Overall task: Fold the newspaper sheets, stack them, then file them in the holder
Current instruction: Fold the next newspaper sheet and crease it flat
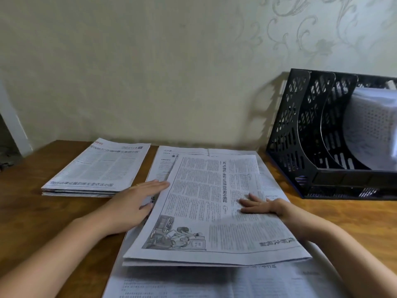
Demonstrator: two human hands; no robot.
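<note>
A folded newspaper sheet lies in front of me on top of larger unfolded sheets. My left hand rests flat at its left edge, fingers extended and partly under the edge. On the sheet's right half, my right hand presses flat with fingers spread. A stack of folded newspapers sits to the left at the back of the table. The black mesh file holder stands at the right, with paper in its far compartment.
The wooden table meets a pale wall at the back. The holder's two nearer compartments hold nothing that I can see. Bare wood shows to the right of the sheets.
</note>
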